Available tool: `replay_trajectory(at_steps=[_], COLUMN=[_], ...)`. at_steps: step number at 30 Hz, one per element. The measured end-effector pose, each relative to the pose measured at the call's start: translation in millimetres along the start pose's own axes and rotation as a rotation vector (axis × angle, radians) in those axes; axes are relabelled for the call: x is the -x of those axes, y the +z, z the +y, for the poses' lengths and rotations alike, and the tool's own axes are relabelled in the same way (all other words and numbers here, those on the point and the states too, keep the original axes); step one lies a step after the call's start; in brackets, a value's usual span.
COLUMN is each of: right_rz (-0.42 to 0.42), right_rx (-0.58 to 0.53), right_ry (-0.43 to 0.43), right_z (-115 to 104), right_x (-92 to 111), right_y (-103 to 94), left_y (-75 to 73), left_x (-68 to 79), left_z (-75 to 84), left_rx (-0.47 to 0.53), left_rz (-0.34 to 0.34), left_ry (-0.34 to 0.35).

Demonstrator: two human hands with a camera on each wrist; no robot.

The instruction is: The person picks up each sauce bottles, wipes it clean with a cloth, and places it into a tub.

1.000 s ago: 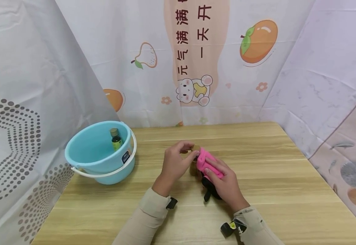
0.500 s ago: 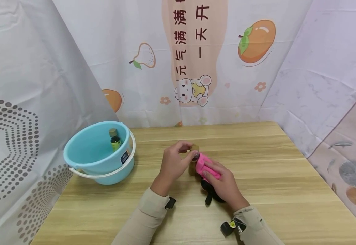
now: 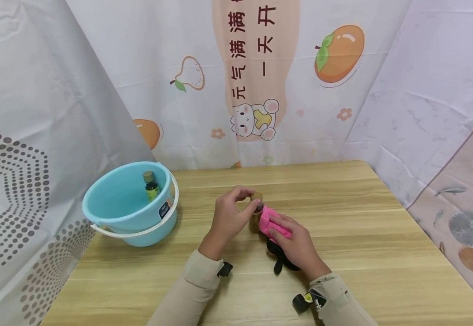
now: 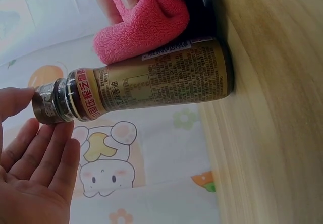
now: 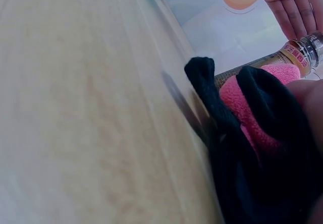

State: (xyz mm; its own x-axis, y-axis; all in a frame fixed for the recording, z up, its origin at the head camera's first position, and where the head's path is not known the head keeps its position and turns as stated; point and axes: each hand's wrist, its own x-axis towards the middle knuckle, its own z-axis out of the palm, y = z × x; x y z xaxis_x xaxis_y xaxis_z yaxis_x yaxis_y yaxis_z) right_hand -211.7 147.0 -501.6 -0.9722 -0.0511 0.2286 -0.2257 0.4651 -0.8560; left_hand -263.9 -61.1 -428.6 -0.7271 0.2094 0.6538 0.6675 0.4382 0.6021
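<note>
A sesame oil bottle with a brown-gold label stands upright on the table. My left hand pinches its cap between thumb and fingertips. My right hand grips a bunched pink fluffy cloth, which lies against the side of the bottle below the neck. Black fabric hangs under the right hand beside the pink cloth and reaches the tabletop. Whether the two are one piece, I cannot tell. In the head view the hand and cloth cover part of the bottle.
At the left of the wooden table stands a light blue bucket with a white handle. Inside it, a small dark bottle with a gold cap leans on the wall. A printed curtain closes off the back.
My right hand has drawn the pink cloth down from the bottle's neck to its side, so the neck shows now. The left hand stays on the cap. The view shifts slightly.
</note>
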Motion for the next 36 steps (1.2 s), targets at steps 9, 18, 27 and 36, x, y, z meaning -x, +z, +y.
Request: replay_trajectory(at_steps=[9,18,27,36], right_rz=[0.003,0.047,0.122,0.166], right_rx=[-0.001,-0.050,-0.138,-0.177], right_ry=[-0.018,-0.051,-0.145,-0.191], right_z=[-0.3,-1.6,-2.2,-2.2], right_x=[-0.6,1.2,-0.5,-0.3], right_y=[0.3,3.2,4.5,5.3], left_y=[2.8,1.9,1.8,1.1], left_x=[0.2,0.0,0.0,0.3], left_z=[1.1,2.7,-0.6,0.2], left_rx=[-0.017,-0.017,0.045,0.096], left_rz=[0.026,0.015,-0.007,-0.065], left_ry=[-0.047,-0.060,-0.049,-0.074])
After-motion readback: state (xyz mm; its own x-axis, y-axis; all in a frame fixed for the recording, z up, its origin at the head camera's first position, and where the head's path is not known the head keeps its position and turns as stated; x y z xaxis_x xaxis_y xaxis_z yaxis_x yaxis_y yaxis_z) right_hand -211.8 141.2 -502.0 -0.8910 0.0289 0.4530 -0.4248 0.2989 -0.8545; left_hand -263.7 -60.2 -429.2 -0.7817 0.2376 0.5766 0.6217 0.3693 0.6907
